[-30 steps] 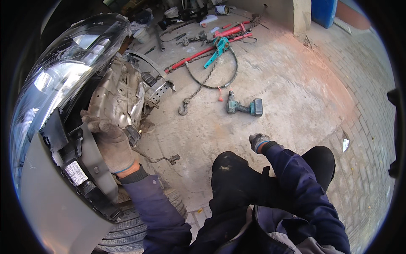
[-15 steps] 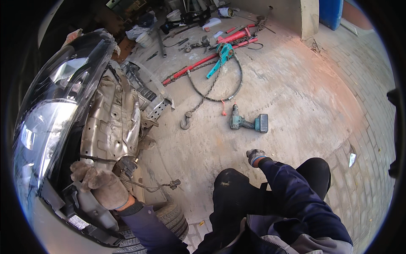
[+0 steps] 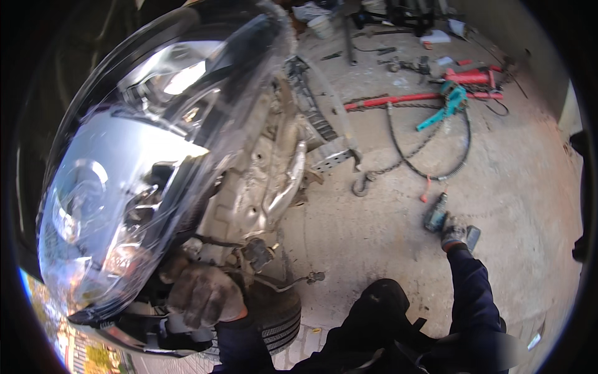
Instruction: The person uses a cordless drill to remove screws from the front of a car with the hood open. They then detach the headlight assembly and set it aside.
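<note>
On the concrete floor to the right, a teal and black cordless drill [image 3: 437, 215] lies on its side. My right hand [image 3: 455, 233], in a grey work glove, is closed round its handle, with the dark battery [image 3: 473, 238] showing past the fingers. At the left, my gloved left hand [image 3: 205, 296] is at the lower edge of a large car headlight [image 3: 118, 181], its fingers curled. What they grip, if anything, is hidden. Just beyond that hand are a bare metal body panel [image 3: 249, 187] and a loose cable with a connector [image 3: 316, 277].
A tyre [image 3: 283, 318] stands below my left hand. Farther off lie a red pulling bar [image 3: 398, 100], a teal lever hoist [image 3: 451, 100], a black hose [image 3: 430, 174] and a chain with a hook [image 3: 361, 185]. A perforated metal bracket [image 3: 330, 159] juts from the car.
My right hand has moved forward from near my knee onto the drill's handle. The view has swung left and closer to the headlight; my left hand stays by its lower edge.
</note>
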Demonstrator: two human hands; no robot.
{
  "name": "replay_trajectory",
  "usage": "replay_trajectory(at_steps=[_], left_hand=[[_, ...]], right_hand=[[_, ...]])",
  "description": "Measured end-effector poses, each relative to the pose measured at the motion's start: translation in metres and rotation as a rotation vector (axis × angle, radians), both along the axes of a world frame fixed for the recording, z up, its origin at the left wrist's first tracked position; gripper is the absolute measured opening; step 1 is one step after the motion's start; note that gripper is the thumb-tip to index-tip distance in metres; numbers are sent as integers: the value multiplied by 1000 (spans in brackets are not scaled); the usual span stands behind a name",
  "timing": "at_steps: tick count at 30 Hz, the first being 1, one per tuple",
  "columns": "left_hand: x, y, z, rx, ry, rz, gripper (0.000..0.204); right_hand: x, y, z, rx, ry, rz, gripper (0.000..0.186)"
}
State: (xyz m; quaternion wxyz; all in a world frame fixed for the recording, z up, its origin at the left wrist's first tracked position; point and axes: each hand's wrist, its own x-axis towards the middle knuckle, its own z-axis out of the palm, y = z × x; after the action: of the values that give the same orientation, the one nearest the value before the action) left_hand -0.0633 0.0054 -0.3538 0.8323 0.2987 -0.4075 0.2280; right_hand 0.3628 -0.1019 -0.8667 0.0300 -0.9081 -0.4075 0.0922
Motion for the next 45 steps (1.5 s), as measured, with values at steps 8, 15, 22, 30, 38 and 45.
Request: replay_trajectory(at_steps=[8,15,22,30,38,45], left_hand=[[-16,-14,-10,-135,148,418,26],[-19,-12,-20,-46,239,594,39],[-16,-4,-25,-78,211,548,51],[-22,25,-49,67,165,615,53],[-36,64,-82,68,309,759,47],[-30,65,-86,59,380,762,46]], right_hand=[[-32,-38,12,88,474,-135,68],[-106,-68,162,638,929,-413,27],[-213,-146,348,1080,616,339,20],[-316,-183,431,1097,797,509,48],[-347,-146,456,1346,549,694,51],[-354,-139,456,1413,615,664,53]])
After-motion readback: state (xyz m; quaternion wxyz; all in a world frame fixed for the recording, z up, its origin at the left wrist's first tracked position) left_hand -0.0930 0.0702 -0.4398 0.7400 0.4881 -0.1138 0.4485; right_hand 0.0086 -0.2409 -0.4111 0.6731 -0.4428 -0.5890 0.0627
